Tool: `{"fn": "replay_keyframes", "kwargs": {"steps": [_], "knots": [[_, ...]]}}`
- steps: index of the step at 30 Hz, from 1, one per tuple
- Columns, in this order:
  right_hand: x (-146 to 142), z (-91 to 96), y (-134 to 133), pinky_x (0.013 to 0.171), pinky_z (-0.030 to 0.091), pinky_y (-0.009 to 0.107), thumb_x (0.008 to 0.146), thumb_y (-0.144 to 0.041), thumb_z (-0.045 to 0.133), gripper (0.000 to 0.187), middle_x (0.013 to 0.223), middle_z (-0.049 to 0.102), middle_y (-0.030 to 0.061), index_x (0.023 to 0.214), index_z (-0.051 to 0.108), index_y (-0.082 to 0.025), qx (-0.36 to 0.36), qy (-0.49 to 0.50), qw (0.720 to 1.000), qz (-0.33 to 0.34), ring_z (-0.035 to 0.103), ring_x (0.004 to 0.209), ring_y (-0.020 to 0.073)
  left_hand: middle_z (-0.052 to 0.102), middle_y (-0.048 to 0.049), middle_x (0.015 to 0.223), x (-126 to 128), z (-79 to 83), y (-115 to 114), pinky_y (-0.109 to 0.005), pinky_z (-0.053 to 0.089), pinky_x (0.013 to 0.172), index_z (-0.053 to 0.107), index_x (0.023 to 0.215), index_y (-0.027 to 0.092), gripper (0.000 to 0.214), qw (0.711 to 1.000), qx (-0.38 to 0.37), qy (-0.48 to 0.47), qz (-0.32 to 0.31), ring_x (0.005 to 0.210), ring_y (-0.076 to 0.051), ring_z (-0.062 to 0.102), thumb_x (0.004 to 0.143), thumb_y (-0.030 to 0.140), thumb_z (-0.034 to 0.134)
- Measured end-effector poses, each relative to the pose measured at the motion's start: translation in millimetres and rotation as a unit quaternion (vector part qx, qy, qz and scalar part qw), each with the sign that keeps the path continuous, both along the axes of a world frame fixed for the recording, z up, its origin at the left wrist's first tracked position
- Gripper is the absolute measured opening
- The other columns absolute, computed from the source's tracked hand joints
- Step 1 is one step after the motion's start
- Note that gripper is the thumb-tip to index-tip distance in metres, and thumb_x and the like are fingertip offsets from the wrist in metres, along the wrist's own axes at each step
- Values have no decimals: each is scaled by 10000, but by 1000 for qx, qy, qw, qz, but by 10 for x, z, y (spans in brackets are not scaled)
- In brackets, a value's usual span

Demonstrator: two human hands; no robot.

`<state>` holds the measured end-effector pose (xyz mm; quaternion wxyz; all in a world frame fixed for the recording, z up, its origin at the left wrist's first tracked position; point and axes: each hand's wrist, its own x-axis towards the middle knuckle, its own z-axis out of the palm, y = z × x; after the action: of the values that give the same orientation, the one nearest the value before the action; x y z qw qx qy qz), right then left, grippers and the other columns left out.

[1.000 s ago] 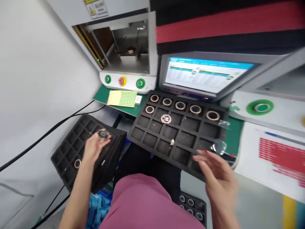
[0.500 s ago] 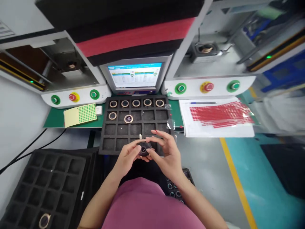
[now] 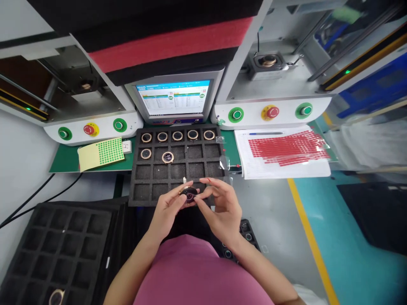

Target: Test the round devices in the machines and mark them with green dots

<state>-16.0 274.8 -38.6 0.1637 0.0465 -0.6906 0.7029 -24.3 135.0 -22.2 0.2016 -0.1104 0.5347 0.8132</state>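
Note:
Between my two hands is a round watch body [image 3: 190, 195], its dark back with the sensor facing up at me. My left hand [image 3: 169, 208] is closed on its left side, thumb on the back. At the right edge, the thumb and fingers of my right hand [image 3: 223, 207] pinch it. Beneath and beyond them lies a black foam tray [image 3: 149, 173], with several gold-rimmed watch bodies in its upper rows. One watch body [image 3: 168, 157] there has a lit face and sits across a divider. A small white tab [image 3: 185, 180] stands up just beyond my fingers.
A screen [image 3: 173, 97] stands behind the tray, between two test fixtures with green and red buttons [image 3: 272, 112]. Green dot stickers [image 3: 110, 151] lie left, red label strips [image 3: 286, 147] on paper right. A stacked foam tray [image 3: 60, 250] is lower left; another tray [image 3: 246, 231] is below my right arm.
The watch body has tilted slightly in my fingers, and its back sensor now shows a reddish tint. My right fingers have curled in a little. The whole view has shifted slightly.

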Motion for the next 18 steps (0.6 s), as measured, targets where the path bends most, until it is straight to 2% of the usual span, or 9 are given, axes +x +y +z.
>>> {"fn": "replay_keyframes", "kwargs": {"steps": [3,5,7,10,13,15,18], "knots": [[76,104,37,907,549,337,814,22,629,584,1149,630,30,1286,516,-304,-2,47,998,30,632,719,75,756,-122,1049,-20,-17,11,-344,590,876,735,1150,193,405,998,32,-47,24,998,-276,720,788,370,774],[118,165,131,817,569,311,805,30,624,587,1178,611,39,1273,527,-310,-31,54,996,59,627,695,72,758,-132,1034,-40,-34,-10,-327,587,864,726,1159,170,452,994,51,-71,62,933,-259,736,758,367,798],[143,159,303,716,570,276,806,-1,646,537,1174,610,42,1234,555,-312,-61,10,997,56,627,679,74,758,-139,1030,-62,-54,-57,-309,585,856,718,1161,151,480,990,63,-78,104,922,-251,739,740,362,812],[171,-30,648,653,554,243,776,-119,742,402,1099,639,41,1122,608,-272,-85,-143,986,-12,629,651,75,758,-147,1023,-88,-86,-151,-294,582,856,709,1154,130,498,986,57,-73,140,935,-248,737,727,359,822],[219,-341,928,640,551,250,675,-267,841,459,1052,653,61,1070,612,-217,-88,-281,954,-62,634,638,86,759,-154,1008,-95,-120,-206,-296,578,866,694,1169,113,529,986,43,-78,139,925,-245,739,717,350,829],[252,-524,1019,649,556,277,616,-346,871,546,1053,653,80,1067,602,-194,-74,-319,941,-88,637,642,100,757,-158,1012,-90,-143,-206,-305,575,878,685,1181,106,535,987,37,-84,129,921,-244,740,721,341,826],[260,-700,1048,658,555,302,572,-414,878,604,1068,639,90,1045,583,-182,-51,-324,938,-115,629,642,102,755,-160,1020,-76,-166,-176,-325,571,892,682,1189,102,525,989,36,-89,116,937,-252,736,738,336,814]]}}
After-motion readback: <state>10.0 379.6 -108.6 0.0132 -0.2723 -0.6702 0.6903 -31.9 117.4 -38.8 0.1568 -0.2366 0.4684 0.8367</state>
